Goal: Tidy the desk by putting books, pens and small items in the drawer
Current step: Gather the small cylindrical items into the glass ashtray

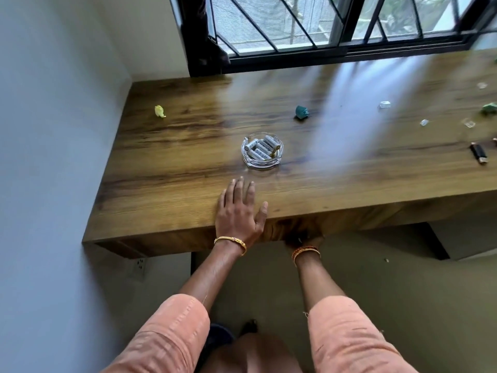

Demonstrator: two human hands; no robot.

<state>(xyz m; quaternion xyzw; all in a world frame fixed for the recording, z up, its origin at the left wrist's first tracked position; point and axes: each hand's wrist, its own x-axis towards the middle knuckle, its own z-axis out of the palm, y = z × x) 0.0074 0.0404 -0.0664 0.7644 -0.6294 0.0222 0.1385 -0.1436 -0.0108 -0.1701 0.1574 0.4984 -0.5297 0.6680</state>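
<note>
- Sitting far left on the desk (pixel 166 184): a small yellow object (pixel 159 111), lying near the wall, well apart from everything else.
- Left hand (pixel 238 211) is lying flat on the desk's near edge, fingers (pixel 239 185) straight and spread, gripping nothing; judged to be bracing.
- Glass dish (pixel 261 149) is standing just beyond those fingers, apart from them, holding several white batteries (pixel 260 149). Print on the batteries is showing but is too small to read.
- Right hand (pixel 306 239) is reaching under the desk's front edge; only the wrist and a beaded bracelet are showing, so I cannot tell how its fingers lie.
- Step judged: getting at the drawer, which is not showing as open; no item is being held yet.
- Next move is calling for a pull toward the body, then picking up the dish, the nearest item.
- Teal object (pixel 301 112) is lying beyond the dish; clear bits (pixel 385 104) and a dark lighter (pixel 478 153) are lying far right.
- No brand is legible anywhere.
</note>
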